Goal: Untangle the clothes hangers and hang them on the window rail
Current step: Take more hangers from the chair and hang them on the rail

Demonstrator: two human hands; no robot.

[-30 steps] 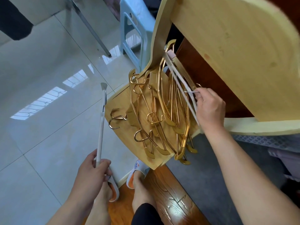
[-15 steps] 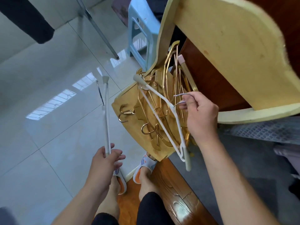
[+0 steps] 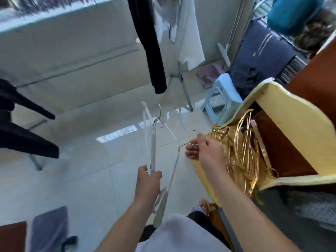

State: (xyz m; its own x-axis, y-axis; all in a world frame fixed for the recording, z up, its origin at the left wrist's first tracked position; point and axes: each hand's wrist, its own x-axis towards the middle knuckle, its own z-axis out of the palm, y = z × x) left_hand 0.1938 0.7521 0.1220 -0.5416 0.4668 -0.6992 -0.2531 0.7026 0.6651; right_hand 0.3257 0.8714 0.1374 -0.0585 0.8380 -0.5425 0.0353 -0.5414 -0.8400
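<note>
Hangers of gold-coloured metal (image 3: 243, 151) are lying in a tangled heap on the pale wooden chair seat (image 3: 291, 113) at my right, their hooks and bars crossing one another so that single ones cannot be told apart. My right hand (image 3: 205, 151) is hovering just in front of that heap, with its fingers (image 3: 191, 153) curling round the thin wire hook of a white hanger (image 3: 171, 177); the body of this hanger is hanging downward and to the left, ending near my knee. My left hand (image 3: 149, 180) is gripping a second white hanger (image 3: 153, 146) at its lower end, with the fingers closing round the bar, and I am holding it upright so that its wire hook is pointing up over the tiled floor (image 3: 87, 179). The two white hangers are standing near each other between my hands; whether they are touching cannot be told, because the picture is blurring there. A light blue plastic stool (image 3: 222, 99) is standing on the floor just beyond the chair. A black garment (image 3: 151, 42) and a white garment (image 3: 187, 33) are hanging down from above, ahead of me. Dark sleeves (image 3: 23, 139) are reaching in from the left edge. A dark blue cloth (image 3: 254, 60) is covering something behind the stool.
</note>
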